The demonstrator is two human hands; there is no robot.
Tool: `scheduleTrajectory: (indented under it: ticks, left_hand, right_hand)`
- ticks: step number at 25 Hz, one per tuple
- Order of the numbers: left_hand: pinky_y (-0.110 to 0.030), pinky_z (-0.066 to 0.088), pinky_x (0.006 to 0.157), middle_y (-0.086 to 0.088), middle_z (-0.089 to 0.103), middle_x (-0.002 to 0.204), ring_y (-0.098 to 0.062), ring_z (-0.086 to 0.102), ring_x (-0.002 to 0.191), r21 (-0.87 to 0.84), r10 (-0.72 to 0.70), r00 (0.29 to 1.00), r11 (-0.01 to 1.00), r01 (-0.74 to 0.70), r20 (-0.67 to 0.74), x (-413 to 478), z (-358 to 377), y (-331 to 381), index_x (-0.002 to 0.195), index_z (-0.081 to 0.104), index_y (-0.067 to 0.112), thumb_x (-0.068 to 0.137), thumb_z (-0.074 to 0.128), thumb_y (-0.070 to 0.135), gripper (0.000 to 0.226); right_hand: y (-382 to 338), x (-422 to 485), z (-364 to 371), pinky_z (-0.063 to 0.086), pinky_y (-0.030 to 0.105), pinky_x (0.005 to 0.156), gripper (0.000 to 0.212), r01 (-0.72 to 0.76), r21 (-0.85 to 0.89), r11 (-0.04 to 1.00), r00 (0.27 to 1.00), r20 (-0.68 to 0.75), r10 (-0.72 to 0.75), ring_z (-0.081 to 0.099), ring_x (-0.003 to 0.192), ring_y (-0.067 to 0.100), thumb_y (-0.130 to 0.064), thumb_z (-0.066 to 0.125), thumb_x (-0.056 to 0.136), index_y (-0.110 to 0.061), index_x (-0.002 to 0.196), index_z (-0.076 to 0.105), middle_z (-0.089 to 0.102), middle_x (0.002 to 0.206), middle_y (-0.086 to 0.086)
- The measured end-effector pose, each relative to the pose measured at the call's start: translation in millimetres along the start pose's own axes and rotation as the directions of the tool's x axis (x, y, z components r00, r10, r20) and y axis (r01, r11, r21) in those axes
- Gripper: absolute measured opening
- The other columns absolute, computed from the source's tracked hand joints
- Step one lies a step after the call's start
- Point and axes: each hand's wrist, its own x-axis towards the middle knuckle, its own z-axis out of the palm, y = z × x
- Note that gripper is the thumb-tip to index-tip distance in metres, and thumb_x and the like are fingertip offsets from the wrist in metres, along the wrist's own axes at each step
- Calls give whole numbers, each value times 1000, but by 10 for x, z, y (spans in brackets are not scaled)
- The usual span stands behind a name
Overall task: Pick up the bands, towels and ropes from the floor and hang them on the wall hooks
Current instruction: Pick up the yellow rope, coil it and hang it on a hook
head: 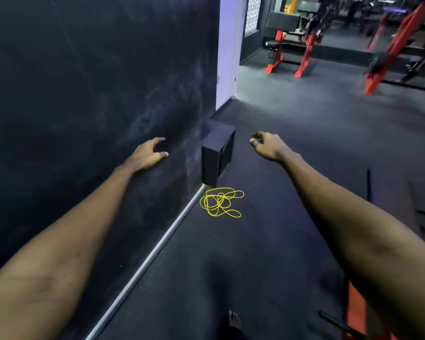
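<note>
A thin yellow rope point(220, 202) lies in a loose tangle on the dark floor, close to the base of the black wall point(84, 82). My left hand point(149, 153) is stretched out in front of the wall, fingers apart, holding nothing. My right hand point(268, 144) reaches forward above the floor, fingers loosely curled and empty. Both hands are above and beyond the rope, apart from it. No wall hooks, bands or towels show in this view.
A black box point(217, 155) stands against the wall just behind the rope. A metal skirting strip point(157, 249) runs along the wall's foot. Red gym benches point(292, 42) and racks point(398, 45) stand at the back right. My bare foot point(234, 321) shows at the bottom.
</note>
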Motion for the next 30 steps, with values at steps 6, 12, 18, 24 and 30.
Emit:
scheduleTrajectory:
  ticks: [6, 12, 18, 24, 30]
  left_hand:
    - [-31, 31, 113, -4, 46, 149, -21, 43, 137, -22, -46, 997, 999, 47, 58, 915, 592, 172, 145, 44, 28, 90, 63, 33, 58]
    - [-30, 35, 109, -10, 52, 144, -24, 47, 133, -65, -136, 983, 987, 145, 127, 1748, 1233, 62, 144, 46, 22, 91, 64, 28, 56]
    - [-29, 36, 108, -7, 51, 145, -24, 49, 132, -85, -220, 942, 965, 248, 252, 2856, 2057, -380, 144, 47, 25, 91, 64, 27, 56]
    - [-22, 38, 85, -8, 59, 135, -22, 54, 123, -90, -346, 861, 910, 405, 373, 3751, 3078, -666, 140, 51, 16, 90, 64, 15, 52]
    - [-33, 47, 97, -11, 60, 131, -25, 57, 119, -160, -440, 788, 822, 547, 430, 4569, 4301, -1099, 130, 57, 11, 87, 66, 7, 43]
  right_hand:
    - [616, 801, 133, 40, 33, 108, 49, -70, 26, 997, 995, 67, 68, 53, 129, 31, -34, 51, 97, -8, 138, 54, 58, 138, 15]
    - [1025, 1619, 680, 43, 34, 105, 45, -96, -27, 995, 967, 236, 99, 55, 126, 33, -22, 54, 95, -4, 135, 56, 60, 135, 18]
    - [1365, 2533, 1532, 49, 42, 98, 38, -152, -62, 986, 912, 376, 164, 60, 116, 38, -18, 51, 92, -2, 125, 62, 66, 124, 21]
    - [2049, 3255, 2407, 51, 41, 94, 33, -285, -53, 957, 817, 509, 272, 61, 112, 39, -18, 49, 91, -3, 117, 65, 68, 118, 20]
    - [2916, 4044, 3496, 49, 37, 85, 21, -330, -53, 942, 741, 604, 294, 63, 107, 39, -13, 49, 89, -7, 102, 64, 69, 110, 19]
